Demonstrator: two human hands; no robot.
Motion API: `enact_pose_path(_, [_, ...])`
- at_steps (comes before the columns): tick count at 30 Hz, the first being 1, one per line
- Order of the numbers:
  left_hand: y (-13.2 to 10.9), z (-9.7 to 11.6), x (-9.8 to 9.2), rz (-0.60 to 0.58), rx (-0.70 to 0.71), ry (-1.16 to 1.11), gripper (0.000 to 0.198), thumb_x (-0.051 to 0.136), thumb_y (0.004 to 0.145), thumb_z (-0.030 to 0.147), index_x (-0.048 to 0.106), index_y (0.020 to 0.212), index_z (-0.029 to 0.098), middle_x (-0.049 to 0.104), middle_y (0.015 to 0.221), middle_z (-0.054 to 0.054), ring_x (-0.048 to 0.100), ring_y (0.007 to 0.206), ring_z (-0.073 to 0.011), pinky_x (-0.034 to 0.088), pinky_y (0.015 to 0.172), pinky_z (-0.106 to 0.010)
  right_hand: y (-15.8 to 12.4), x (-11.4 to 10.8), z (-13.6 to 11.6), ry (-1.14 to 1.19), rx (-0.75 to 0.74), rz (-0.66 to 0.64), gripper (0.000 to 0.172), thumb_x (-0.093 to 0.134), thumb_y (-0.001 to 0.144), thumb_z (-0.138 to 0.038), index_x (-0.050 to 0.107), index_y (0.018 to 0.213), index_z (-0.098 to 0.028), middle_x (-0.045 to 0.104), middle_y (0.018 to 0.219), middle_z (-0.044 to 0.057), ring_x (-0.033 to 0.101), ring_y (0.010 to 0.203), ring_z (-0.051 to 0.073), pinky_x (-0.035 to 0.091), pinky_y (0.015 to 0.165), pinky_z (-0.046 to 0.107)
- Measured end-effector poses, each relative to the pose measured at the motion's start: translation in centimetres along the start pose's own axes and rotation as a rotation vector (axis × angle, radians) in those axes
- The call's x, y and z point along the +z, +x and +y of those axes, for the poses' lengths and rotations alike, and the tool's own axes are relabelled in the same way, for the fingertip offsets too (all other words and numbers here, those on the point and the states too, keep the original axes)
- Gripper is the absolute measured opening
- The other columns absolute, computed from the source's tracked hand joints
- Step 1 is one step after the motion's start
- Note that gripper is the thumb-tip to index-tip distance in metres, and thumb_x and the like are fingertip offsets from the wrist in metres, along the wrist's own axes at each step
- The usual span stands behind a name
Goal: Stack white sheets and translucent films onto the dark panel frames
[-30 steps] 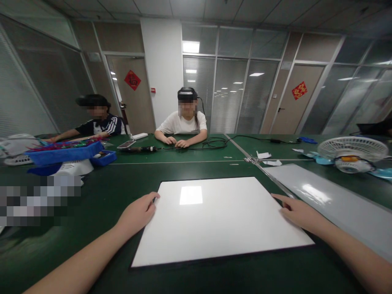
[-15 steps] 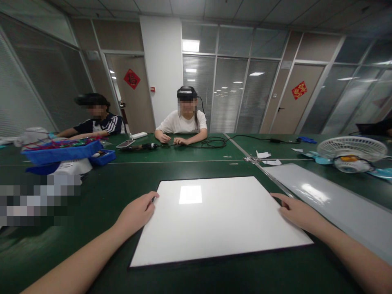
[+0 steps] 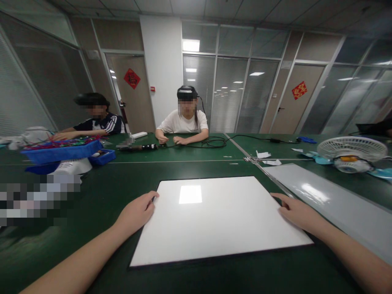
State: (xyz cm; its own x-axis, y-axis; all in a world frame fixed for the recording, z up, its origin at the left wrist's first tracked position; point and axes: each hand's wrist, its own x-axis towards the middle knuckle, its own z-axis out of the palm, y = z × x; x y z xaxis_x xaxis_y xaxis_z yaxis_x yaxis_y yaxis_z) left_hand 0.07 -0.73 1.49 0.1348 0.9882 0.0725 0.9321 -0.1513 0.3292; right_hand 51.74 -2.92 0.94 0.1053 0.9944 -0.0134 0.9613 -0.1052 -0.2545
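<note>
A white board (image 3: 220,220) with a thin dark rim lies flat on the green table in front of me, a square light reflection near its far left. My left hand (image 3: 142,208) is closed on the board's left edge, index finger reaching onto the corner side and thumb bent beneath it. At the opposite edge, my right hand (image 3: 292,208) grips the board between its index finger and thumb; the other fingers are mostly hidden.
Right of the board lies a long pale panel (image 3: 330,196), with a white fan (image 3: 352,149) beyond it. Blue trays (image 3: 63,153) of wires stand at the left. A person (image 3: 185,120) sits opposite, behind a black cable (image 3: 211,142); another person (image 3: 98,122) sits far left.
My hands and the board stay where they were. Across the table, the person's hands have shifted slightly; the person at far left has moved an arm a little.
</note>
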Motion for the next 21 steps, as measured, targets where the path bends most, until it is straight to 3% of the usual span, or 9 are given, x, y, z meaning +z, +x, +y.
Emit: enact_pose_path(21, [0.11, -0.33, 0.02, -0.008, -0.005, -0.02, 0.038, 0.035, 0.088, 0.026, 0.055, 0.119, 0.02, 0.066, 0.1, -0.007, 0.061, 0.087, -0.0218, 0.041, 0.069, -0.03, 0.04, -0.09, 0.08, 0.031, 0.035, -0.043, 0.063, 0.041, 0.081, -0.033, 0.045, 0.142, -0.018, 0.065, 0.08, 0.005, 0.062, 0.074, 0.024, 0.043, 0.063, 0.032])
